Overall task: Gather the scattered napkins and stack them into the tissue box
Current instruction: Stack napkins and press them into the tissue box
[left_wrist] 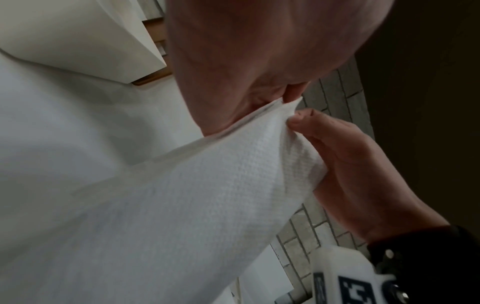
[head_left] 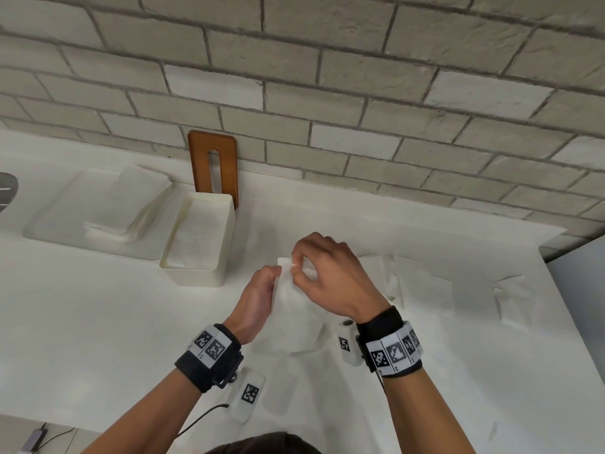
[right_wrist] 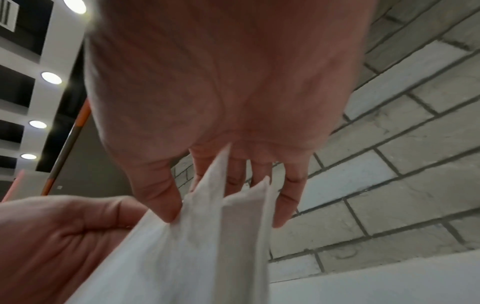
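Observation:
Both hands hold one white napkin [head_left: 291, 299] upright above the white table, right of the open cream tissue box [head_left: 222, 224]. My left hand [head_left: 262, 290] grips its left edge. My right hand [head_left: 314, 267] pinches the top corner between thumb and fingers. The left wrist view shows the napkin's [left_wrist: 197, 185] textured sheet hanging from the pinch. In the right wrist view the folded layers of the napkin [right_wrist: 207, 226] stand apart between the fingers. Napkins lie inside the box. More loose napkins [head_left: 425, 283] lie flat on the table to the right.
A brown wooden lid [head_left: 212, 165] with a slot leans on the brick wall behind the box. A shallow white tray [head_left: 65, 224] with a napkin stack sits left of the box. The table's right edge [head_left: 556, 290] is near the loose napkins.

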A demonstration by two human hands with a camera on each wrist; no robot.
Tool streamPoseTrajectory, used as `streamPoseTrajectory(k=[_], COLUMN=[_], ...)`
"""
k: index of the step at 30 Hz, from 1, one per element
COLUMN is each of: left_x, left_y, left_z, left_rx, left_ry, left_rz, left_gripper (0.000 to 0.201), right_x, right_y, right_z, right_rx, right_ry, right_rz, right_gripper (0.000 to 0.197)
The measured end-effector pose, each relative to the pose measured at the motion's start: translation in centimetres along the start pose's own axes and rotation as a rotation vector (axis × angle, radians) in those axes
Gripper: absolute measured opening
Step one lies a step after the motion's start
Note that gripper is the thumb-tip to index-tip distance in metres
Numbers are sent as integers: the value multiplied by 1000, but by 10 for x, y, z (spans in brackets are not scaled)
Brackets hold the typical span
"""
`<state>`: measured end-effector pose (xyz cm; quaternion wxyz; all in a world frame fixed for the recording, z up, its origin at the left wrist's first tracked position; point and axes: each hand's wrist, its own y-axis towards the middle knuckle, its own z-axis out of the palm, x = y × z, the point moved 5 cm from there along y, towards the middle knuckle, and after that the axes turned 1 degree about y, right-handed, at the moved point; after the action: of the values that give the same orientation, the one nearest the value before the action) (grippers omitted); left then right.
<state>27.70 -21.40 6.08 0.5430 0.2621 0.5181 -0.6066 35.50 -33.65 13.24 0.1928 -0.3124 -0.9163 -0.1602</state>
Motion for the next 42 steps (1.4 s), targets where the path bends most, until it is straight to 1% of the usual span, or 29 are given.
streamPoseTrajectory(k=[2,3,5,6,8,9,11,12,14,16,18,19,21,22,23,25,27,28,30,32,33,34,36,37,38,39,40,41,42], left_x=[-4,-7,-16,-20,-26,-32,-47,-56,-76,-99,-125,-138,-161,-169,-172,-173,-170,-166,-153,-134,-122,-110,-90,-83,-80,-78,-80,-83,-89], left_y=[-1,-2,-4,-4,-2,-2,-1,0,5,13,25,32,46,53,59,68,73,76,84,93,98,103,109,111,112,113,113,112,109], left_z=[-5,-8,-19,-26,-44,-52,-64,-69,-84,-106,-131,-143,-168,-179,-192,-217,-230,-231,-224,-215,-212,-211,-210,-209,-208,-207,-204,-200,-193], left_rx=[21,23,-21,-68,-164,-205,-248,-263,-322,-400,-461,-487,-515,-516,-517,-531,-532,-489,-314,-112,-18,68,185,217,237,242,232,202,148], left_ry=[-1,10,70,112,134,99,33,41,108,202,290,342,521,628,721,840,1002,1097,1284,1463,1536,1593,1700,1753,1799,1831,1844,1840,1826], left_rz=[14,37,112,154,214,225,240,256,305,362,411,430,467,494,514,563,600,587,507,382,296,190,-38,-115,-158,-179,-183,-176,-146], left_gripper=[57,55,41,34,29,30,31,31,31,35,39,38,31,31,35,45,39,33,25,29,39,57,101,119,132,139,142,139,133], right_x=[7,9,11,11,12,18,39,51,68,77,83,85,89,90,91,92,92,92,96,99,100,99,91,84,73,60,44,25,3], right_y=[11,16,22,23,18,16,15,15,17,23,37,47,73,88,103,129,145,149,150,147,142,137,122,112,101,87,73,56,38], right_z=[1,3,8,11,21,32,60,74,92,101,106,109,121,129,137,156,174,179,182,179,176,171,153,141,129,118,107,94,84], right_rx=[1,-11,-90,-178,-381,-414,-347,-323,-389,-489,-521,-509,-461,-422,-367,-182,19,79,155,209,218,209,122,63,13,-24,-57,-88,-118], right_ry=[4,20,141,251,505,621,813,871,922,914,843,784,658,618,601,591,527,474,380,306,288,290,325,338,343,337,313,282,248], right_rz=[-16,-18,21,78,252,327,381,373,344,341,335,319,316,350,398,512,607,630,629,596,576,553,502,481,473,475,476,478,491], right_gripper=[11,11,14,21,41,47,52,53,51,45,33,26,17,15,15,21,33,39,45,45,44,44,41,38,35,32,30,28,27])
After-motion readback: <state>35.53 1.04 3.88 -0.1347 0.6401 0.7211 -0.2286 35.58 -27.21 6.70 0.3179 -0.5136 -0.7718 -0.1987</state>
